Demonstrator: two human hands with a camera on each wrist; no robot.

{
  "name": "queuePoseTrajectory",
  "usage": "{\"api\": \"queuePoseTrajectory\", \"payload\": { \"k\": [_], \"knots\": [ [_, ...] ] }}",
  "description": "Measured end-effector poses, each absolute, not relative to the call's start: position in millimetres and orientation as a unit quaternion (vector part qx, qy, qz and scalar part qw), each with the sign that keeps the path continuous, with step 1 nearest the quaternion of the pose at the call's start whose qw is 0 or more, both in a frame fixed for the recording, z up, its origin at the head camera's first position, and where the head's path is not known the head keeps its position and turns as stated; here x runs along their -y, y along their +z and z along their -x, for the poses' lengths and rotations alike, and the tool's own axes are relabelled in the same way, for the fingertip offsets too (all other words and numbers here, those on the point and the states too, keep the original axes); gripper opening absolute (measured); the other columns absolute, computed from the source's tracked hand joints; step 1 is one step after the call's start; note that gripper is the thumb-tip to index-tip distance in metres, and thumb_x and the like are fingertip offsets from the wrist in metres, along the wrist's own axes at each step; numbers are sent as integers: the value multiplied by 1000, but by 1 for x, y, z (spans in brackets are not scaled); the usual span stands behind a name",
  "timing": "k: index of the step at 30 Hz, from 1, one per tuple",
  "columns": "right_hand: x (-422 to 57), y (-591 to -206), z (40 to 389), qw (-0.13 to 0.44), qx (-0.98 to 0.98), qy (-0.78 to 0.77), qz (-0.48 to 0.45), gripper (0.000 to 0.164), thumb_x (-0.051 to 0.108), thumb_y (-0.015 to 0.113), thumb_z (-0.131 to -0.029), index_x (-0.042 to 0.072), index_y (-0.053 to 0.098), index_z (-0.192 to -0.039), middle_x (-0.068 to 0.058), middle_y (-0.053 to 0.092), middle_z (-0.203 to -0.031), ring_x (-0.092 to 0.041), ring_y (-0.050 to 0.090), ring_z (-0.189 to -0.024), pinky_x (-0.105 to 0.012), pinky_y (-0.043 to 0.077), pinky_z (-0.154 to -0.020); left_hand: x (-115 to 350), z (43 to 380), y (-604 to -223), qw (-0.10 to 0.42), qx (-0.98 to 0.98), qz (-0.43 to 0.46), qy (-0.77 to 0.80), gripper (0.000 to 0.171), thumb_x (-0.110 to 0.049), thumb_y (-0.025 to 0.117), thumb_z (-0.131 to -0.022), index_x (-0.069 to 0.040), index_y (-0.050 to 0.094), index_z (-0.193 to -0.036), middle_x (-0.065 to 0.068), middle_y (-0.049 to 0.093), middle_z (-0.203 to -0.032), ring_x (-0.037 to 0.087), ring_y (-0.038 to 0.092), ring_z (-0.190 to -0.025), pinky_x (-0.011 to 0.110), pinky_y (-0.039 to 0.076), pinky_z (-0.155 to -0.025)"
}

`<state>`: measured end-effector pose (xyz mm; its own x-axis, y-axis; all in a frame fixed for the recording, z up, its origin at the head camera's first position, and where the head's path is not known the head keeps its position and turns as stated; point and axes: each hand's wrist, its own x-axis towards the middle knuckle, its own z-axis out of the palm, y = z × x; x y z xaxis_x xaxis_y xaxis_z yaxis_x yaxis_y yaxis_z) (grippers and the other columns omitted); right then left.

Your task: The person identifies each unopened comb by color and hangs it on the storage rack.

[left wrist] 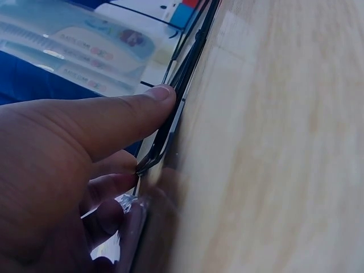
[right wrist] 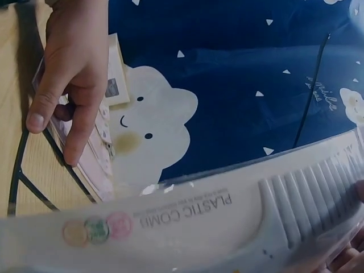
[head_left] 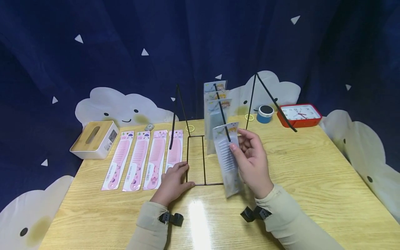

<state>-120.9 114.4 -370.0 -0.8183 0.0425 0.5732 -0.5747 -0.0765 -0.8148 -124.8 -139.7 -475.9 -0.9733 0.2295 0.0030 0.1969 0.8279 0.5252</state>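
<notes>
My right hand (head_left: 254, 163) pinches the upper part of a grey comb in a clear packet (head_left: 227, 159), thumb on its front. The black hook's tip overlaps the packet's top and sticks out in front of it. "PLASTIC COMB" reads upside down on this packaged comb (right wrist: 187, 222) in the right wrist view. Behind it, several packaged combs (head_left: 217, 113) hang on the same middle hook. My left hand (head_left: 173, 182) grips the front left corner of the black wire rack (head_left: 204, 159), its thumb (left wrist: 151, 99) against the front bar and fingers at the side bar.
Several pink packaged combs (head_left: 134, 161) lie in a row on the table, left of the rack. Behind stand a wood-topped tissue box (head_left: 93, 140), a blue speaker (head_left: 265, 116) and a red clock (head_left: 300, 114). Two more rack hooks project left and right.
</notes>
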Motion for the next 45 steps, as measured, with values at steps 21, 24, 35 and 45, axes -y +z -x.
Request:
{"api": "queuePoseTrajectory", "payload": {
  "k": [21, 24, 35, 45],
  "knots": [
    [-103, -365, 161, 245, 695, 661, -139, 31, -9, 58, -96, -11, 51, -126, -15, 60, -100, -11, 58, -89, -18, 47, -74, 139, 124, -476, 19, -953, -115, 279, 72, -37, 81, -83, -3, 56, -142, 10, 49, -149, 37, 49, -128, 60, 36, -96],
    [-104, -366, 162, 244, 692, 664, -142, 31, -9, 58, -95, -12, 52, -126, -15, 60, -99, -11, 58, -88, -18, 48, -74, 139, 124, -476, 17, -953, -116, 278, 72, -37, 81, -83, -3, 56, -142, 10, 49, -149, 37, 49, -127, 60, 36, -96],
    [-113, -382, 158, 205, 696, 678, -119, 35, -6, 60, -96, -7, 52, -130, -13, 62, -106, -15, 59, -96, -24, 47, -86, 140, 124, -477, 23, -956, -113, 271, 73, -38, 81, -84, -3, 55, -142, 10, 47, -151, 37, 48, -128, 58, 37, -96],
    [-156, -423, 150, 123, 804, 577, -70, 57, 14, 69, -95, 1, 44, -144, -15, 51, -142, -31, 46, -133, -54, 30, -112, 140, 124, -477, 22, -955, -113, 275, 73, -37, 81, -83, -3, 55, -142, 10, 47, -151, 37, 48, -129, 59, 37, -97]
  ]
}}
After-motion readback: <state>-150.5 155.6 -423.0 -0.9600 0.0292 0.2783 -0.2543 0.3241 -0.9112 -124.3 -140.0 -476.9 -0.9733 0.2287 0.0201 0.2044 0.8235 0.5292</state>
